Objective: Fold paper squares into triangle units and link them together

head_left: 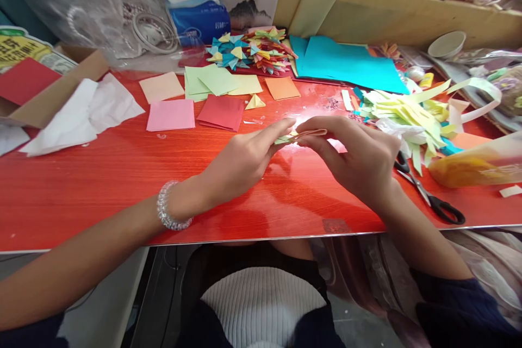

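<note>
Small folded papers [308, 134], pale green at one end and orange-pink at the other, are held between both hands above the red table [122, 190]. My left hand [244, 160] pinches the green end, thumb and fingers together. At the orange-pink end, my right hand [356, 155] has its thumb and index finger closed on the paper. How the pieces join is too small to tell. Behind the hands lie a small yellow folded piece [255, 101], a red paper stack [222, 112], a pink stack [170, 115] and orange squares [282, 88].
Black-handled scissors [428, 190] lie right of my right hand, beside pale green paper strips [395, 114] and a plastic cup [477, 160]. Teal sheets [346, 65] and folded-paper clusters [248, 51] are at the back. White tissues [85, 111] and a cardboard box [49, 92] stand left.
</note>
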Demonstrator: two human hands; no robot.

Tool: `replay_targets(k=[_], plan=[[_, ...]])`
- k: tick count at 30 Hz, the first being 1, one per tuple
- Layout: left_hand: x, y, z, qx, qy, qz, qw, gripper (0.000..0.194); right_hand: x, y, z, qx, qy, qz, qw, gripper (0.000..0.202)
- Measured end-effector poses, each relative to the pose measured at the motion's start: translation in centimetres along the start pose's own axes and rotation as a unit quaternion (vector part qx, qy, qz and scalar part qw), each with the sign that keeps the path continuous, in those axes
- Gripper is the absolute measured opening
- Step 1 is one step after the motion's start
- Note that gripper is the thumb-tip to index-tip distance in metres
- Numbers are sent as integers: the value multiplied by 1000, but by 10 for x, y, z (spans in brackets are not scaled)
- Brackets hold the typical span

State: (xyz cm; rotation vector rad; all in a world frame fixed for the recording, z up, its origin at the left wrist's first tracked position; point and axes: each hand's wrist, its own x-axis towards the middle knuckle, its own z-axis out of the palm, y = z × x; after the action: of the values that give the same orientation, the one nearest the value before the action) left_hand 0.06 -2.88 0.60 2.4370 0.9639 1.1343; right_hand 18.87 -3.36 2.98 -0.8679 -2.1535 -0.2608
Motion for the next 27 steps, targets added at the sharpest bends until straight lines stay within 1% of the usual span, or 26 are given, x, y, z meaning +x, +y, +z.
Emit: replay_targets(k=[2,4,6,9,12,14,17,19,21,23,25,27], plan=[[1,3,-3,-14,-6,-29,999,34,-1,0,0,-6,2,-1,1000,7],[2,6,-5,-29,-13,-59,998,33,-1,-1,0,12,3,20,1000,8],[3,7,-7,-45,-19,-82,995,32,-1,-1,1,64,-9,76,995,14],[5,9,-11,-90,-38,-117,988,32,0,0,4,169,-40,178,969,22],[9,8,-15,-156,-67,-160,972,33,2,0,6,225,-44,233,945,25],[11,8,-18,-205,-91,-193,955,33,1,0,7,229,-40,245,941,26],[13,7,-20,-261,-118,-233,929,34,0,-1,8,214,-40,246,944,25],[14,7,-19,-287,-132,-246,916,35,-1,-2,9,208,-44,247,945,25],[14,8,-18,-308,-142,-249,907,35,0,-2,9,225,-56,256,939,25],[15,8,-18,-317,-142,-251,904,35,2,-2,9,275,-75,276,918,28],[15,7,-18,-309,-133,-263,904,35,6,0,7,347,-106,294,884,30],[16,5,-19,-287,-126,-279,908,38,9,2,4,407,-142,298,851,28]])
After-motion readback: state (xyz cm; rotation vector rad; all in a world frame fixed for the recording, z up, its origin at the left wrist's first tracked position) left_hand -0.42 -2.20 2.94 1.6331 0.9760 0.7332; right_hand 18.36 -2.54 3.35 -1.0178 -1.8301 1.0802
